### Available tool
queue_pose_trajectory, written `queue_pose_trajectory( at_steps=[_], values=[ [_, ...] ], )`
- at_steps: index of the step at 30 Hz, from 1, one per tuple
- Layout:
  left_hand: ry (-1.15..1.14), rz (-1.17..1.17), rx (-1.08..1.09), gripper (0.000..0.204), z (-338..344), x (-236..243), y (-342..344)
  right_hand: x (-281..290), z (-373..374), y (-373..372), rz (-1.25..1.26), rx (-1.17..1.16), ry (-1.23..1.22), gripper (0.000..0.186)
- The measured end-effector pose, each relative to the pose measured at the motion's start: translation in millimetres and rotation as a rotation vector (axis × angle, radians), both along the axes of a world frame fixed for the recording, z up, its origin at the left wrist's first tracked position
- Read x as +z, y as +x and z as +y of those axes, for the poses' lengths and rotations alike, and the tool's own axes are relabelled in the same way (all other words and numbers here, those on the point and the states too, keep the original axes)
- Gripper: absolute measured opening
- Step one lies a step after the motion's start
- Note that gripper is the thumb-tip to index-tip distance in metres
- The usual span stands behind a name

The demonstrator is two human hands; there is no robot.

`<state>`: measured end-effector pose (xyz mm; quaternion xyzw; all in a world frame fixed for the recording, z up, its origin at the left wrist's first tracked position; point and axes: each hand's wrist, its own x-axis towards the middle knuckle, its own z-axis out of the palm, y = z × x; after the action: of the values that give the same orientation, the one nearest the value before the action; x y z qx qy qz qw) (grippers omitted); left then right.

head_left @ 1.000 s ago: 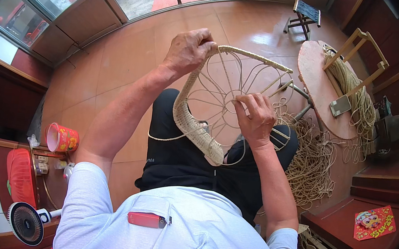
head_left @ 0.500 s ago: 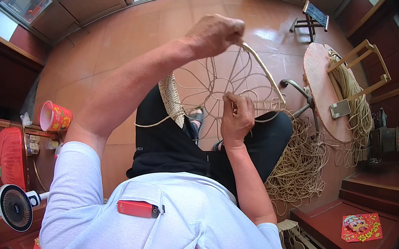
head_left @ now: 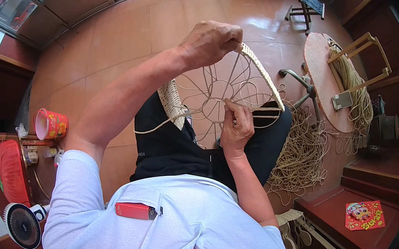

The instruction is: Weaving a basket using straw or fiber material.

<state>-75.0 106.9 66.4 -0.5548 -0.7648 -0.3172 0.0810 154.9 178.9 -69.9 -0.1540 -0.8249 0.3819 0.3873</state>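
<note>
A round wire frame (head_left: 205,93) with looping flower-like rings stands tilted over my lap. Pale cord is woven in a band (head_left: 260,72) along its upper right edge, and a wider woven strip (head_left: 170,102) lies at its left side over my thigh. My left hand (head_left: 213,40) is closed on the upper rim, at the top end of the woven band. In front of the frame's lower right, my right hand (head_left: 237,129) pinches a strand of cord (head_left: 266,111) that runs across to the right-hand rim. A loose cord end (head_left: 152,127) trails off to the left.
A heap of loose cord (head_left: 300,157) lies on the floor to my right, near a pink oval board (head_left: 324,85) with more cord and a wooden frame (head_left: 366,60). A folding stool (head_left: 308,9) stands far right; a red bucket (head_left: 51,125) and fan (head_left: 23,225) are at left.
The wire frame has tilted slightly, so more of the woven band's face shows. My left hand sits a little lower; my right hand stays near the same place, still pinching.
</note>
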Motion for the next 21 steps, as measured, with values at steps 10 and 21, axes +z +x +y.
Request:
queue_pose_trajectory(
  at_steps=[10,21],
  values=[
    [0.051,0.038,-0.013,0.016,-35.2,23.1,27.8,6.3,-18.0,11.5,0.043,0.054,-0.011,0.020],
    [0.065,0.032,0.025,0.014,-30.2,33.9,47.2,94.6,29.1,15.7,0.094,-0.037,0.373,0.024]
  ],
)
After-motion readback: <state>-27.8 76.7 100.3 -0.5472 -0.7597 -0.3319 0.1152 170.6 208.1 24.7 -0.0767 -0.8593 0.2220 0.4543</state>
